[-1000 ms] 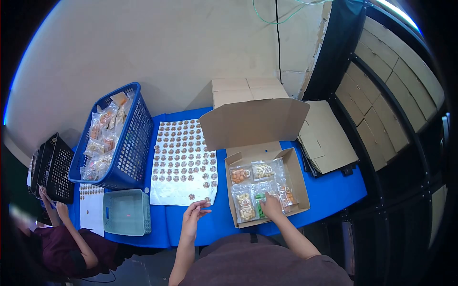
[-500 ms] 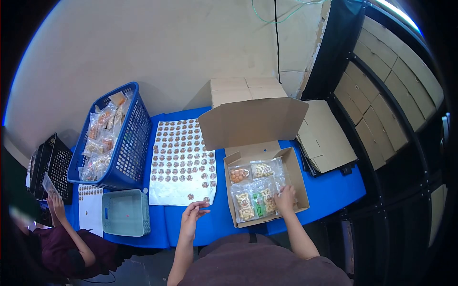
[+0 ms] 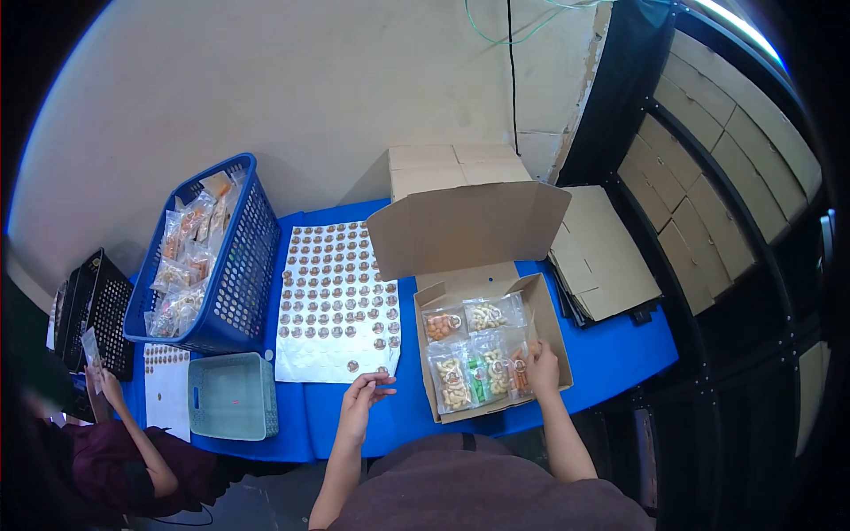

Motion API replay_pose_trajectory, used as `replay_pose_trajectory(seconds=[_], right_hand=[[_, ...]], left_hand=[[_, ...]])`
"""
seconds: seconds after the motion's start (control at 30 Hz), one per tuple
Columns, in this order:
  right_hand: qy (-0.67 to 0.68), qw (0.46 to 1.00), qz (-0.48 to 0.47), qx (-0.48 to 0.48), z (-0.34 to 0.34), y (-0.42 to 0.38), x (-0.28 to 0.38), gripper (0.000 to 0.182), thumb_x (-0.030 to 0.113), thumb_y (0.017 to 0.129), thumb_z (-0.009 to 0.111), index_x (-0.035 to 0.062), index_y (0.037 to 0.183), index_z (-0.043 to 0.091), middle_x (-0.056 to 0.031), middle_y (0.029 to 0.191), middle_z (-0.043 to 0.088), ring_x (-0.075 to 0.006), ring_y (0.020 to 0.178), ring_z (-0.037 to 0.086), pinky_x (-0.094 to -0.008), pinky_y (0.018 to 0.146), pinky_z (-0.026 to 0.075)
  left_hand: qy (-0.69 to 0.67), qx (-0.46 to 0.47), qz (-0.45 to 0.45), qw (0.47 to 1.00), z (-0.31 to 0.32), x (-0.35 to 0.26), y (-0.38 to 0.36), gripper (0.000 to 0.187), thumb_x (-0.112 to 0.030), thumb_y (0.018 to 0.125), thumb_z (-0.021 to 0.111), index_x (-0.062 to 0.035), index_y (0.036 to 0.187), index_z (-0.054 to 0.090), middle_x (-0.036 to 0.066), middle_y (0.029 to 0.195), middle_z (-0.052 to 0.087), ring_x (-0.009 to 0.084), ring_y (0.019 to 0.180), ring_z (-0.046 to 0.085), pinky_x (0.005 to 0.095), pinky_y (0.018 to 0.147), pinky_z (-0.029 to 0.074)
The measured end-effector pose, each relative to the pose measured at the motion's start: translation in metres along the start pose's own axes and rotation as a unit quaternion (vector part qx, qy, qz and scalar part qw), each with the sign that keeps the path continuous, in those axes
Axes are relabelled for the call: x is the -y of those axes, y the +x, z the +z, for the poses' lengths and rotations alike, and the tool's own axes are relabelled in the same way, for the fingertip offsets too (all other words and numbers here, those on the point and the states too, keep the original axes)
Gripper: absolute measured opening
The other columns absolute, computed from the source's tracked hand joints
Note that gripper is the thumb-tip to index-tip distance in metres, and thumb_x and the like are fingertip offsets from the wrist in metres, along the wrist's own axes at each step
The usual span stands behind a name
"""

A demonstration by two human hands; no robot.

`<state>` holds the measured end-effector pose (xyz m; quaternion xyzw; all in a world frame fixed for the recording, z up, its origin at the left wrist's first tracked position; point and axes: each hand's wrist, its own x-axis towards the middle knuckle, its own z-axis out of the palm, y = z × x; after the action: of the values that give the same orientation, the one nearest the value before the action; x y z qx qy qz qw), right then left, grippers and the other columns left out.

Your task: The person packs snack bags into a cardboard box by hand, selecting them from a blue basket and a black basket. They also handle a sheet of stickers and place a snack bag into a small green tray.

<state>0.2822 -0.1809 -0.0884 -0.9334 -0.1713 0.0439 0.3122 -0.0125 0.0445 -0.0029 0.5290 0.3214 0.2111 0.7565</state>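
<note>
An open cardboard box (image 3: 553, 327) stands on the blue table with its lid raised. Inside lie several clear snack packets: one with round orange-brown pieces (image 3: 442, 326), pale ones such as the curved pale snacks (image 3: 452, 382), and one with green pieces (image 3: 479, 379). My right hand (image 3: 544, 370) is at the box's right side, its fingers closed at the upper edge of a packet of reddish-brown sticks (image 3: 519, 373). Over the table left of the box hovers my left hand (image 3: 361, 403), fingers loosely apart, beside the lower corner of a sheet of round stickers (image 3: 332, 356).
A blue basket (image 3: 235, 292) full of snack packets stands left, with a grey-green tray (image 3: 233, 398) in front. Flat cardboard (image 3: 602, 257) is stacked right of the box. At far left a co-worker's hand (image 3: 111, 389) holds a clear packet. Shelves with cartons rise at right.
My right hand has shifted slightly right and drawn back from over the packets, so the reddish-brown sticks now show. My left hand has barely moved. The co-worker's hands have shifted slightly.
</note>
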Motion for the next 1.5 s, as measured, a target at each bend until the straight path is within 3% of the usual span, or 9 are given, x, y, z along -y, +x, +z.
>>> replay_pose_trajectory(seconds=[0.13, 0.27, 0.43, 0.5, 0.6, 0.63, 0.77, 1.2, 1.5], right_hand=[[0.052, 0.995, -0.047, -0.077, -0.002, -0.005, 0.018, 0.035, 0.013, 0.085, 0.059, -0.0013, 0.117, 0.054, -0.0236, 0.091, 0.064, -0.0355, 0.082, 0.065, -0.0419, 0.071, 0.05], [0.222, 0.962, -0.137, 0.084, -0.022, -0.047, 0.102, 0.031, 0.013, 0.092, 0.052, 0.0031, 0.122, 0.054, -0.0179, 0.105, 0.063, -0.0229, 0.09, 0.063, -0.0338, 0.074, 0.049], [0.364, 0.837, -0.282, 0.296, -0.008, -0.086, 0.142, 0.033, 0.017, 0.094, 0.05, 0.0047, 0.124, 0.053, -0.0136, 0.114, 0.059, -0.0228, 0.103, 0.058, -0.0329, 0.086, 0.045], [0.383, 0.842, -0.229, 0.304, -0.004, -0.071, 0.133, 0.032, 0.02, 0.094, 0.05, 0.0057, 0.123, 0.055, -0.0133, 0.112, 0.06, -0.0235, 0.103, 0.057, -0.0331, 0.09, 0.043], [0.297, 0.92, -0.152, 0.203, 0.021, -0.038, 0.084, 0.033, 0.021, 0.093, 0.051, 0.0109, 0.124, 0.057, -0.016, 0.118, 0.056, -0.0278, 0.109, 0.054, -0.037, 0.093, 0.042], [0.143, 0.952, -0.198, 0.185, 0.034, -0.03, 0.061, 0.034, 0.023, 0.09, 0.055, 0.0123, 0.122, 0.059, -0.0164, 0.118, 0.056, -0.0309, 0.11, 0.052, -0.0394, 0.095, 0.041], [-0.143, 0.941, -0.247, 0.182, 0.049, -0.033, 0.018, 0.036, 0.027, 0.082, 0.063, 0.0169, 0.116, 0.063, -0.0164, 0.125, 0.049, -0.0369, 0.114, 0.046, -0.0447, 0.096, 0.039], [-0.17, 0.92, -0.216, 0.279, 0.035, -0.021, 0.023, 0.034, 0.031, 0.082, 0.063, 0.0191, 0.114, 0.065, -0.0202, 0.122, 0.052, -0.0373, 0.112, 0.049, -0.0443, 0.096, 0.04], [-0.053, 0.947, -0.111, 0.295, 0.059, -0.033, 0.037, 0.044, 0.034, 0.082, 0.063, 0.0018, 0.112, 0.06, -0.0236, 0.108, 0.059, -0.0378, 0.1, 0.057, -0.0426, 0.086, 0.045]], left_hand=[[0.008, 0.013, -0.001, 1.0, -0.001, 0.004, 0.002, 0.028, -0.019, 0.097, 0.041, -0.0025, 0.113, 0.057, 0.013, 0.108, 0.063, 0.0197, 0.096, 0.062, 0.0335, 0.091, 0.044], [0.032, 0.135, -0.026, 0.99, 0.031, 0.005, 0.006, 0.045, -0.026, 0.094, 0.05, -0.0053, 0.132, 0.043, 0.015, 0.123, 0.054, 0.0235, 0.109, 0.055, 0.0375, 0.096, 0.041], [-0.064, 0.12, 0.008, 0.991, 0.065, 0.021, 0.007, 0.053, -0.019, 0.091, 0.058, -0.0058, 0.138, 0.035, 0.014, 0.128, 0.05, 0.0236, 0.118, 0.05, 0.0365, 0.095, 0.044], [-0.146, 0.058, -0.099, 0.983, 0.05, 0.034, 0.022, 0.051, -0.019, 0.093, 0.055, -0.005, 0.138, 0.034, 0.015, 0.126, 0.051, 0.0247, 0.113, 0.054, 0.0356, 0.09, 0.049], [-0.17, 0.03, -0.057, 0.983, 0.035, 0.028, 0.02, 0.046, -0.018, 0.094, 0.052, -0.0035, 0.135, 0.037, 0.016, 0.122, 0.054, 0.0259, 0.105, 0.059, 0.0363, 0.084, 0.053], [-0.184, 0.015, -0.038, 0.982, 0.03, 0.023, 0.019, 0.044, -0.017, 0.094, 0.051, -0.0031, 0.134, 0.039, 0.015, 0.121, 0.055, 0.0256, 0.104, 0.06, 0.0369, 0.083, 0.053], [-0.185, -0.038, -0.049, 0.981, 0.008, 0.03, 0.021, 0.049, -0.019, 0.092, 0.054, -0.0052, 0.137, 0.037, 0.017, 0.123, 0.052, 0.0285, 0.107, 0.058, 0.0401, 0.083, 0.053], [-0.232, -0.053, -0.062, 0.969, -0.004, 0.039, 0.014, 0.049, -0.018, 0.091, 0.054, -0.001, 0.134, 0.038, 0.015, 0.117, 0.054, 0.0289, 0.104, 0.059, 0.0399, 0.081, 0.055], [-0.235, -0.042, -0.083, 0.968, 0.004, 0.034, 0.019, 0.047, -0.016, 0.091, 0.049, -0.0012, 0.134, 0.037, 0.016, 0.119, 0.052, 0.0288, 0.106, 0.058, 0.0418, 0.08, 0.055]])
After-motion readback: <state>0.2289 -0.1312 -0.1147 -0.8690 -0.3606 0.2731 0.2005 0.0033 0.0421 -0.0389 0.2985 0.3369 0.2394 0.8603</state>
